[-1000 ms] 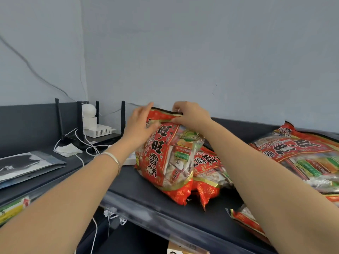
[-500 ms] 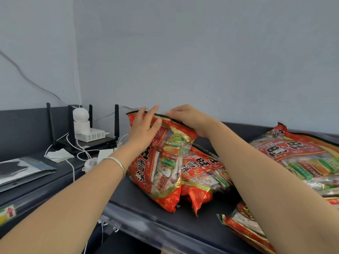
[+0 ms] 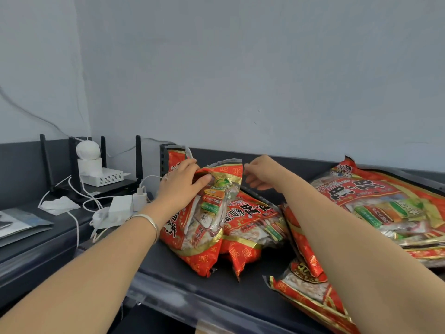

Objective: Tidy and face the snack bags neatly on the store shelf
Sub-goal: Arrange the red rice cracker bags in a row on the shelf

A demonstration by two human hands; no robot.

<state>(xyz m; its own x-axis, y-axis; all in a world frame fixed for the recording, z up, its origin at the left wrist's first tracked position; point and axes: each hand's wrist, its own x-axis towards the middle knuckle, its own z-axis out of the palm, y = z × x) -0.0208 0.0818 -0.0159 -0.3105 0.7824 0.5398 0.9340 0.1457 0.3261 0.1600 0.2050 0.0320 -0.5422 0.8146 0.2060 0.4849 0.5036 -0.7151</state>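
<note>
Snack bag [image 3: 199, 227] stood propped upright on the shelf [image 3: 173, 268], leaning on a flat bag [image 3: 250, 220] at its three o'clock. Left hand [image 3: 183, 184] gripped its upper face; right hand [image 3: 260, 174] curled at its top corner, pinching or not I could not tell. Let go carelessly, it would probably slump toward six o'clock, off the lip.

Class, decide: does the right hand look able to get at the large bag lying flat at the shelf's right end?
Likely yes. The right hand is beside the upright bag, and the large flat bag lies uncovered to its right, nothing between.
</note>
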